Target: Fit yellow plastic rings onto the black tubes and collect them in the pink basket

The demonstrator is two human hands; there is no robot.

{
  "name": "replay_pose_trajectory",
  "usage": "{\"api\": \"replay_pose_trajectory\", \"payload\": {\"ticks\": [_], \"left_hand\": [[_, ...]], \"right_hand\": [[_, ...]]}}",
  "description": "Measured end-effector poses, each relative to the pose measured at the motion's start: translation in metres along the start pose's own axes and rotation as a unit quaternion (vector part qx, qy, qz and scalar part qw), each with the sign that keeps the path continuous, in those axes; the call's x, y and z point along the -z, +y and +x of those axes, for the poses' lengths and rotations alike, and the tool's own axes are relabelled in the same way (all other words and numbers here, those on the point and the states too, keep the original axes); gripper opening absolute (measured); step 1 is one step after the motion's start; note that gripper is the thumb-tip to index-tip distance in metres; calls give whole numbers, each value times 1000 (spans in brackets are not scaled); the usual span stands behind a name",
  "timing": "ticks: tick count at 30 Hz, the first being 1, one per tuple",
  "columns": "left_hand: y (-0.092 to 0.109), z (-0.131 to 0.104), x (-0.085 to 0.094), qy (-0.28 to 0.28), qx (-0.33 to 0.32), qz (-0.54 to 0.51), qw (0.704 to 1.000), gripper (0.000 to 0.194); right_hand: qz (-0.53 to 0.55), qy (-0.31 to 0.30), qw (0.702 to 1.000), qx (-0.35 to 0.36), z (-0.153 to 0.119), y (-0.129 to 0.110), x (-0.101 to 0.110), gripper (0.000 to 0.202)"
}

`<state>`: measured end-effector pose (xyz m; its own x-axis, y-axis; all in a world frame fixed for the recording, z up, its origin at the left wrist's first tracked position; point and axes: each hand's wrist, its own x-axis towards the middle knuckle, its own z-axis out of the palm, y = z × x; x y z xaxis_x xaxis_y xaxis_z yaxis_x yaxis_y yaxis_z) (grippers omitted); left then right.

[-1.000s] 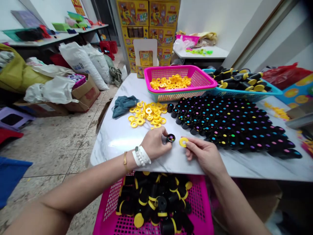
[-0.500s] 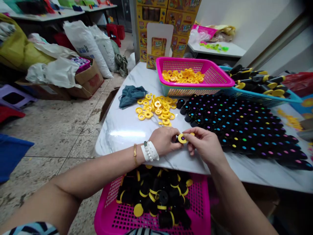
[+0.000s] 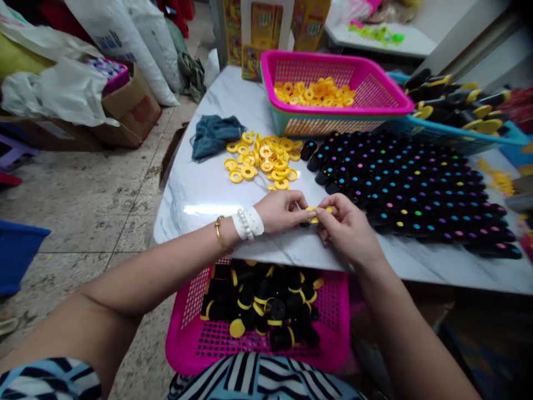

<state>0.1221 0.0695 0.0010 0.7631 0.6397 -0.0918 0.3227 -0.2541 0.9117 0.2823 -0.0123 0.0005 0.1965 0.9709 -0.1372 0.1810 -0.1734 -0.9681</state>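
Observation:
Above the table's front edge my two hands meet around one small part. My left hand (image 3: pixel 283 212) is closed, its thumb pressing on a yellow plastic ring (image 3: pixel 313 218). Beneath the ring a bit of a black cylindrical piece (image 3: pixel 305 224) shows at the left fingers; most of it is hidden. My right hand (image 3: pixel 350 230) pinches the ring's right side between thumb and fingers. Just beyond lies a loose pile of yellow rings (image 3: pixel 266 158) with small tabs. To the right stand tight rows of black cylindrical pieces (image 3: pixel 412 183) with coloured dots on top.
Below the table edge a pink basket (image 3: pixel 177 350) holds black pieces with yellow rings. Farther back stand a pink basket (image 3: pixel 337 61) of yellow rings and a blue basket (image 3: pixel 453 141) of black-and-yellow pieces. A teal cloth (image 3: pixel 214 136) lies at the left on the marble-patterned table (image 3: pixel 200 186).
The view has tilted down, so the table sits higher in it. My left thumb has moved over the yellow ring, hiding the purple dot that showed in its centre.

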Motion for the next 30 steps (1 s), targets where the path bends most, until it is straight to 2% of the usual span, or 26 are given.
{"api": "replay_pose_trajectory", "payload": {"ticks": [2, 5, 9, 12, 15, 17, 20, 23, 25, 28, 30], "left_hand": [[-2, -4, -4, 46, -34, 34, 998, 27], [-7, -9, -9, 111, -126, 114, 979, 34], [-12, -7, -10, 142, -170, 172, 960, 24], [-11, -7, -9, 132, -176, 187, 957, 24], [-9, -9, -9, 118, -172, 193, 959, 22], [-7, -9, -11, 112, -160, 197, 961, 20], [-3, -5, -14, 113, -131, 212, 962, 17], [-1, -1, -16, 114, -82, 218, 966, 21], [-2, -1, -15, 109, -73, 226, 965, 28], [-4, -3, -12, 96, -106, 244, 959, 32], [-6, -4, -11, 90, -112, 253, 957, 37]], "right_hand": [[7, 3, 1000, -1, -2, 1, -2, 25], [31, 27, 999, 4, -4, 5, -4, 27], [145, 46, 988, 14, -8, 8, 2, 30], [214, -12, 976, -31, -3, 4, 10, 40], [149, -130, 974, -113, 8, -5, 16, 40], [74, -180, 970, -145, 16, -10, 16, 36], [-5, -179, 974, -141, 23, -12, 13, 31], [-22, -124, 986, -113, 20, -10, 7, 30], [-16, -108, 990, -87, 14, -7, 6, 34], [16, -185, 981, -60, 9, -4, 13, 46], [28, -234, 970, -68, 7, -4, 20, 52]]}}
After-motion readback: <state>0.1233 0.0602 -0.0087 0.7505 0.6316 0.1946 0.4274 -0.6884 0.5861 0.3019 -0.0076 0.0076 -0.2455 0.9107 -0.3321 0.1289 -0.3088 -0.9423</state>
